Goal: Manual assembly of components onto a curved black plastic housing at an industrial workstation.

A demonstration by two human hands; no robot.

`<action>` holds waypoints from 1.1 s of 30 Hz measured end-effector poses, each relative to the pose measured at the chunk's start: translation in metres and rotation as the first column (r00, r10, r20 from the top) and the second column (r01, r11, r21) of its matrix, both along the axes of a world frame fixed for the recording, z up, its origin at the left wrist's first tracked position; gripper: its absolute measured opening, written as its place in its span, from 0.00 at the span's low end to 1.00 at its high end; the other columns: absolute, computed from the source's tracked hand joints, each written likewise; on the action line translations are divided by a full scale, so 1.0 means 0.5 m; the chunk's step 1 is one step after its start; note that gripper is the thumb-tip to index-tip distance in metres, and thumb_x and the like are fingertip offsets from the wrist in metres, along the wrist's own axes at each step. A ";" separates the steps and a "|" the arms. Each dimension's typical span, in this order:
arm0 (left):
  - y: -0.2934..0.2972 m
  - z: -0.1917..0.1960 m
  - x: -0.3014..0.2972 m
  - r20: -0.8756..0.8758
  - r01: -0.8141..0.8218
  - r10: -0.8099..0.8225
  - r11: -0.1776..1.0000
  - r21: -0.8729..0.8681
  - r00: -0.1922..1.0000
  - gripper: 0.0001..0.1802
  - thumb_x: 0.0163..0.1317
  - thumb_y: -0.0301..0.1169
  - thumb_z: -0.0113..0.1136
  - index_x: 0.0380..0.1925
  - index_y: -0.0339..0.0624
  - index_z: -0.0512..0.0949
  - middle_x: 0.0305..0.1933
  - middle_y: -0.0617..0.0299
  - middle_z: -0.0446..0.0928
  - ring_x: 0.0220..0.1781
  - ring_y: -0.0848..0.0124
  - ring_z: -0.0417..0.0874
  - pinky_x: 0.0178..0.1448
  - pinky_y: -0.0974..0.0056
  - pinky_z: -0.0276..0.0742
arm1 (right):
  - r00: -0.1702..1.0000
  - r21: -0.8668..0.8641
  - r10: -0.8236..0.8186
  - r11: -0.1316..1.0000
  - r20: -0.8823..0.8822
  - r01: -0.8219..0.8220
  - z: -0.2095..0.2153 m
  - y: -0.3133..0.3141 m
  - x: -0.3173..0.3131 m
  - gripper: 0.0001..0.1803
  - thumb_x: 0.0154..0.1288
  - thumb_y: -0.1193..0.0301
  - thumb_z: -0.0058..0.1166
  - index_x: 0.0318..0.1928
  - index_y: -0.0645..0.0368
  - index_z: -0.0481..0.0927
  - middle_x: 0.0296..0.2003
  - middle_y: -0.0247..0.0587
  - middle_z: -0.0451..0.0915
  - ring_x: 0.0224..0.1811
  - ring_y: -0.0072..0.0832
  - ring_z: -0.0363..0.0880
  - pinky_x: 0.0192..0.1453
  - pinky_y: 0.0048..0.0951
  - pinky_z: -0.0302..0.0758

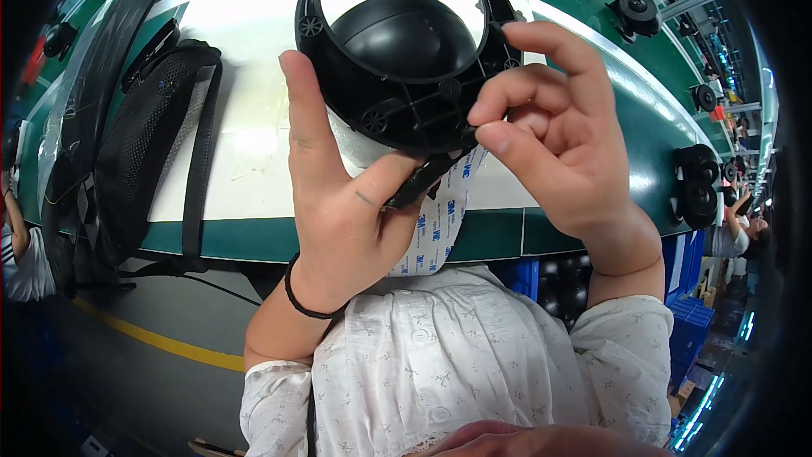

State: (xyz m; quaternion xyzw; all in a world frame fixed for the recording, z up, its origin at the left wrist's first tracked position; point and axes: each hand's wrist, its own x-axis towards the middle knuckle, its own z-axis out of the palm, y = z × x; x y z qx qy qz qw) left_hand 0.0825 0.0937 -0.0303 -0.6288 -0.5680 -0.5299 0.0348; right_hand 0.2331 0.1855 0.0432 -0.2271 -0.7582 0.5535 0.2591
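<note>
Held up close over the counter [254, 195]: a black crescent-shaped plastic bracket [397, 93] with a glossy dome [402, 34] seated in its curve, ribbed underside and small round bosses turned toward the camera; gripped from both sides, clear of the white mat [254, 51] beneath. Left hand [338, 203] closed on the bracket's lower left edge, thumb up along the outer rim, fingers wrapped under; black band [304, 300] around that wrist. Right hand [550, 135] closed on the bracket's right arm, thumb and forefinger pinching near the lower edge, remaining fingers curled. Hanging from below the bracket, between the two hands, a white strip of printed backing paper [440, 220], possibly adhesive-tape liner, hard to tell at this angle; lower end resting against the white shirt [440, 364]. On the counter to the left, well apart from the hands, a black mesh pouch with straps [144, 144] beside a clear plastic bag [93, 76]. Along the green counter edge on the right, several black round parts [698, 186]; one more farther back [636, 13].
</note>
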 end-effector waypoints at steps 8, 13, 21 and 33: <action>0.001 0.005 0.003 -0.061 -0.044 0.041 0.998 -0.040 0.997 0.10 0.35 0.21 0.62 0.23 0.43 0.80 0.67 0.36 0.35 0.67 0.43 0.49 0.66 0.56 0.48 | 0.996 0.273 -0.032 0.962 0.083 0.008 -0.023 0.007 0.003 0.30 0.56 0.82 0.51 0.57 0.62 0.53 0.34 0.43 0.75 0.33 0.16 0.73 0.34 0.11 0.68; 0.006 0.003 0.004 -0.069 -0.046 0.044 0.999 -0.028 0.997 0.12 0.35 0.20 0.61 0.25 0.44 0.81 0.67 0.37 0.34 0.67 0.44 0.48 0.66 0.56 0.48 | 0.998 0.496 -0.010 0.868 0.057 -0.020 -0.045 0.009 0.015 0.30 0.55 0.84 0.51 0.56 0.62 0.54 0.34 0.45 0.76 0.32 0.17 0.74 0.32 0.10 0.69; 0.006 0.001 0.005 -0.061 -0.047 0.045 0.998 -0.033 0.997 0.13 0.36 0.20 0.61 0.26 0.45 0.81 0.67 0.39 0.34 0.68 0.45 0.46 0.66 0.56 0.47 | 1.000 0.540 -0.003 0.842 -0.023 0.015 -0.047 0.010 0.012 0.30 0.52 0.86 0.52 0.55 0.64 0.54 0.34 0.47 0.77 0.30 0.15 0.75 0.21 0.08 0.63; 0.010 -0.004 0.000 -0.019 0.004 -0.004 1.000 0.029 1.000 0.07 0.38 0.21 0.62 0.21 0.42 0.79 0.67 0.38 0.36 0.69 0.45 0.41 0.68 0.52 0.40 | 0.988 0.778 -0.029 0.620 0.154 -0.103 -0.017 -0.012 0.044 0.23 0.47 0.84 0.56 0.47 0.60 0.66 0.45 0.49 0.75 0.21 0.19 0.71 0.24 0.20 0.67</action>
